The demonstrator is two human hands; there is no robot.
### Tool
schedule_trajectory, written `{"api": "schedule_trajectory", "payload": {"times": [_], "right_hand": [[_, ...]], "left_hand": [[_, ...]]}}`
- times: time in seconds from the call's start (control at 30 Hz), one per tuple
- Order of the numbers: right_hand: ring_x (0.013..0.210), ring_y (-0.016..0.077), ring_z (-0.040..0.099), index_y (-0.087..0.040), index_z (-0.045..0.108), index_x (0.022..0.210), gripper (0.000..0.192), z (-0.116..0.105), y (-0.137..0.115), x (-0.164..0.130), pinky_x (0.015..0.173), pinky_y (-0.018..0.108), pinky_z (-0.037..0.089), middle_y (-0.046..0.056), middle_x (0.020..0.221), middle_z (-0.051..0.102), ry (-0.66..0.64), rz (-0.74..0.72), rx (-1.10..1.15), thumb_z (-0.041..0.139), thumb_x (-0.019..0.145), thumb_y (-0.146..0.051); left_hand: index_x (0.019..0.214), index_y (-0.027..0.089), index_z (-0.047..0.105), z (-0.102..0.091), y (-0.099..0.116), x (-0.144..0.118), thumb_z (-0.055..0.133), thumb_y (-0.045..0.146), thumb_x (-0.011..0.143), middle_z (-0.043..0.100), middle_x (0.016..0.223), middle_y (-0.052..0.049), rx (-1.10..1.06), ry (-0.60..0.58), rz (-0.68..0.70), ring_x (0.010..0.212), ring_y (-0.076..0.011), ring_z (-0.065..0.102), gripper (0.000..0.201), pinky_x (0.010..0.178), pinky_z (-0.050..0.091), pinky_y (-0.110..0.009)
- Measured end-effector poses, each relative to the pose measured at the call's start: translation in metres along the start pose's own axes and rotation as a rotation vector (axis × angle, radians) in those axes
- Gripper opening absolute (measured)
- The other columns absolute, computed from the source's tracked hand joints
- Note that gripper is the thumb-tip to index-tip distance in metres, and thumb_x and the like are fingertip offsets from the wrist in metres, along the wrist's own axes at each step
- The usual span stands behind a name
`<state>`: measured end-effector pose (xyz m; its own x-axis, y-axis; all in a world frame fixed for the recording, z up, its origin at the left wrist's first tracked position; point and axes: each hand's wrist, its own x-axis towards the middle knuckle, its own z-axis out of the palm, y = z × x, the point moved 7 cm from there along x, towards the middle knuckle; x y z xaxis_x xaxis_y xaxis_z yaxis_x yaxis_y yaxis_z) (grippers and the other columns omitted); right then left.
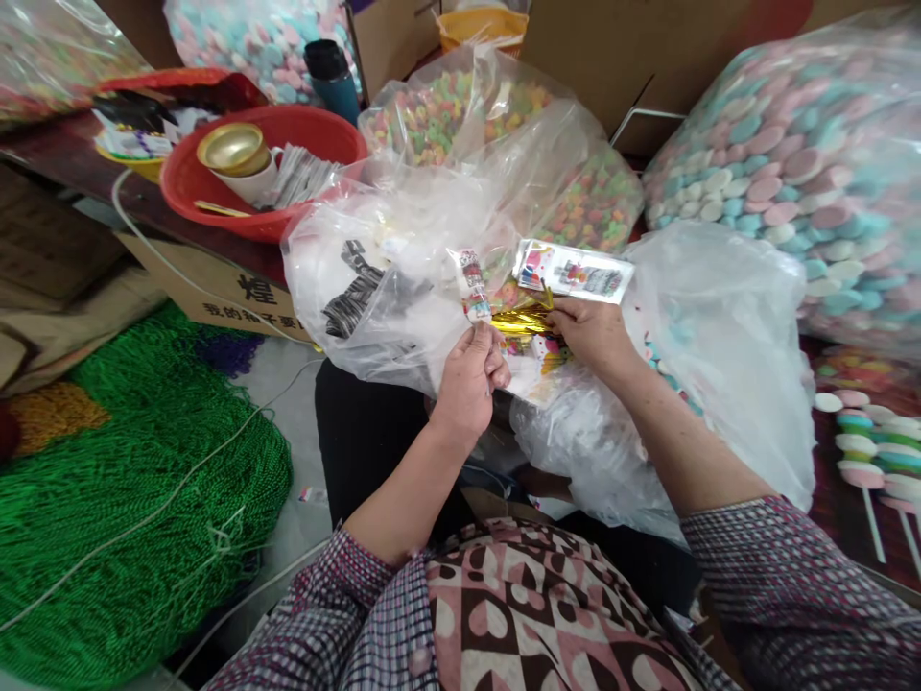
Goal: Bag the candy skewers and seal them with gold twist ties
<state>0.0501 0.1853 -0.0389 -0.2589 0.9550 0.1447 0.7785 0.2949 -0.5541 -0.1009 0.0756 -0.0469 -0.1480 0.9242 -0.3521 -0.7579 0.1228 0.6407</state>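
Observation:
My left hand (471,376) is closed round the gathered lower end of a small filled candy bag (471,285), clear with colourful print, which stands up from the fist. My right hand (591,331) pinches a gold twist tie (549,296) between thumb and fingertips, a little to the right of the bag. Between the hands lies a bundle of shiny gold twist ties (519,321). Just above my right hand are flat printed silver wrappers (579,274). Under the ties is a white printed piece whose kind I cannot make out.
Behind are big clear bags of fruit-coloured candy (446,115) and pastel marshmallows (777,182). A red basin (323,130) and a dark bottle (332,82) stand at back left. Marshmallow lollipops (860,451) lie at right. Green cord (144,480) is heaped at left, crossed by a white cable.

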Motion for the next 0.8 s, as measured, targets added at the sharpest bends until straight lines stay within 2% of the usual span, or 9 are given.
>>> {"api": "schedule_trajectory", "payload": {"times": [0.1, 0.2, 0.33, 0.43, 0.53, 0.6, 0.7, 0.8], "right_hand": [[0.074, 0.0198, 0.064, -0.019, 0.079, 0.097, 0.028, 0.001, 0.001, -0.002, 0.070, 0.031, 0.049, 0.004, 0.083, 0.076, 0.013, 0.006, 0.065, 0.056, 0.084, -0.026], [0.069, 0.0191, 0.064, -0.017, 0.079, 0.095, 0.029, 0.003, 0.001, -0.004, 0.067, 0.031, 0.049, 0.005, 0.077, 0.074, -0.014, 0.033, 0.137, 0.055, 0.086, -0.032], [0.072, 0.0206, 0.066, -0.017, 0.081, 0.093, 0.031, 0.001, -0.001, -0.006, 0.070, 0.032, 0.050, 0.005, 0.078, 0.075, 0.014, 0.059, 0.193, 0.056, 0.086, -0.035], [0.080, 0.0209, 0.067, -0.018, 0.080, 0.098, 0.031, -0.005, -0.004, -0.007, 0.077, 0.033, 0.051, 0.005, 0.087, 0.077, 0.078, 0.046, 0.218, 0.056, 0.084, -0.030], [0.073, 0.0182, 0.064, -0.016, 0.077, 0.107, 0.035, -0.005, -0.001, -0.008, 0.073, 0.032, 0.050, 0.003, 0.081, 0.075, 0.093, 0.088, 0.276, 0.057, 0.079, -0.024], [0.065, 0.0166, 0.060, -0.014, 0.076, 0.097, 0.029, -0.003, 0.002, -0.008, 0.066, 0.030, 0.047, 0.003, 0.072, 0.071, 0.083, 0.131, 0.287, 0.058, 0.077, -0.025], [0.064, 0.0161, 0.058, -0.016, 0.073, 0.078, 0.020, -0.002, 0.002, -0.010, 0.064, 0.029, 0.045, 0.003, 0.069, 0.069, 0.077, 0.123, 0.267, 0.058, 0.077, -0.029], [0.061, 0.0158, 0.057, -0.018, 0.072, 0.074, 0.019, -0.003, 0.001, -0.011, 0.063, 0.029, 0.044, 0.001, 0.064, 0.067, 0.078, 0.121, 0.278, 0.058, 0.078, -0.030]], "left_hand": [[0.074, 0.018, 0.052, 0.001, -0.002, 0.000, 0.069, 0.048, 0.087, 0.030, 0.049, 0.010, 0.012, -0.011, 0.002, 0.040, -0.0034, 0.030, 0.037, 0.043, 0.029, -0.017], [0.074, 0.017, 0.053, 0.002, -0.003, 0.000, 0.069, 0.047, 0.087, 0.031, 0.050, 0.010, 0.022, -0.022, 0.013, 0.040, -0.0035, 0.030, 0.036, 0.043, 0.029, -0.017], [0.075, 0.017, 0.053, 0.001, -0.005, 0.001, 0.066, 0.045, 0.089, 0.031, 0.050, 0.010, 0.024, -0.019, 0.017, 0.040, -0.0035, 0.030, 0.034, 0.043, 0.029, -0.017], [0.076, 0.017, 0.053, 0.000, -0.006, 0.001, 0.067, 0.044, 0.089, 0.032, 0.051, 0.010, 0.024, -0.008, 0.019, 0.041, -0.0037, 0.031, 0.033, 0.043, 0.030, -0.017], [0.076, 0.017, 0.053, 0.000, -0.007, 0.001, 0.066, 0.042, 0.090, 0.033, 0.052, 0.010, 0.024, -0.017, 0.019, 0.041, -0.0036, 0.031, 0.032, 0.042, 0.030, -0.017], [0.075, 0.016, 0.053, 0.000, -0.008, 0.001, 0.065, 0.041, 0.091, 0.033, 0.052, 0.010, 0.021, -0.018, 0.019, 0.040, -0.0035, 0.030, 0.031, 0.042, 0.030, -0.017], [0.076, 0.016, 0.054, 0.000, -0.009, 0.002, 0.064, 0.040, 0.091, 0.032, 0.052, 0.010, 0.018, -0.015, 0.021, 0.040, -0.0035, 0.030, 0.031, 0.042, 0.030, -0.017], [0.075, 0.016, 0.053, 0.001, -0.009, 0.002, 0.066, 0.043, 0.090, 0.032, 0.051, 0.010, 0.025, -0.023, 0.022, 0.040, -0.0035, 0.030, 0.033, 0.042, 0.030, -0.016]]}}
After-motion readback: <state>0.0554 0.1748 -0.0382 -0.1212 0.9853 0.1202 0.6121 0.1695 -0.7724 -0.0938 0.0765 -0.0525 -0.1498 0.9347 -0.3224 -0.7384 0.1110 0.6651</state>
